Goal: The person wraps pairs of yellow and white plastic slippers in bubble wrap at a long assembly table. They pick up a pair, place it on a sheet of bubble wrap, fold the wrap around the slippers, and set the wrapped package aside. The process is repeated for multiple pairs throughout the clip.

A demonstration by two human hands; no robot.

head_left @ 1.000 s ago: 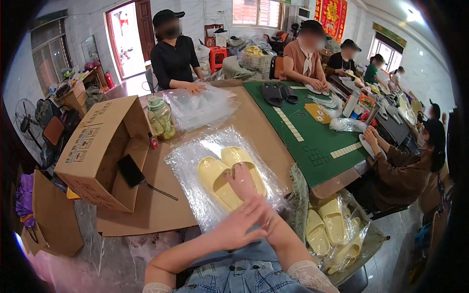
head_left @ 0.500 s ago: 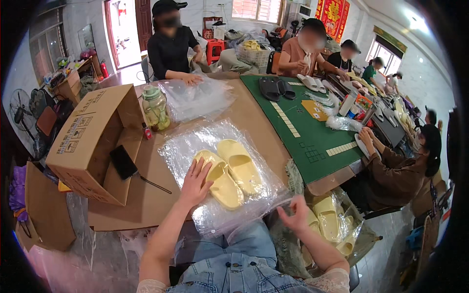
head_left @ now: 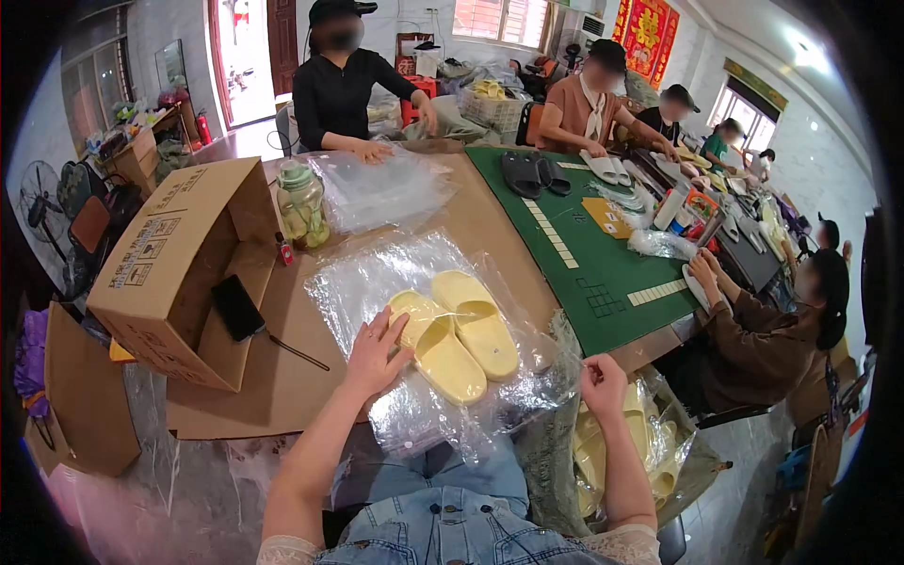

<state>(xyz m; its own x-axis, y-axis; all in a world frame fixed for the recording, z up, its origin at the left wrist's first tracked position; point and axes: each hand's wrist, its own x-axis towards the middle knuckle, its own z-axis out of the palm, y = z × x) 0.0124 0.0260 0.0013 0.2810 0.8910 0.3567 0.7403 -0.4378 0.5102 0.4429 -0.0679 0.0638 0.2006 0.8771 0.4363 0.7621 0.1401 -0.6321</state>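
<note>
A pair of pale yellow slide slippers (head_left: 454,356) lies side by side in the middle of a clear plastic bag (head_left: 353,282) on the cardboard-covered table. My left hand (head_left: 379,353) rests with fingers stretched out against the left slipper's strap and side, over the plastic. At the bag's right edge my right hand (head_left: 604,384) is closed in a pinch, drawing the film out taut; the exact grip is partly hidden by the fingers. More plastic hangs off the table's near edge over my lap.
Left stands an open cardboard box (head_left: 179,273) with a black phone (head_left: 238,309); near it are a glass jar (head_left: 301,205) and small bottle (head_left: 284,250). Stacked clear bags (head_left: 386,188) lie beyond. A sack of yellow slippers (head_left: 626,438) sits right. Co-workers surround the green mat (head_left: 565,245).
My right hand has moved right and up, its fingers now closed, stretching the plastic. The slippers have shifted slightly right. The co-worker across the table has swung one arm outward.
</note>
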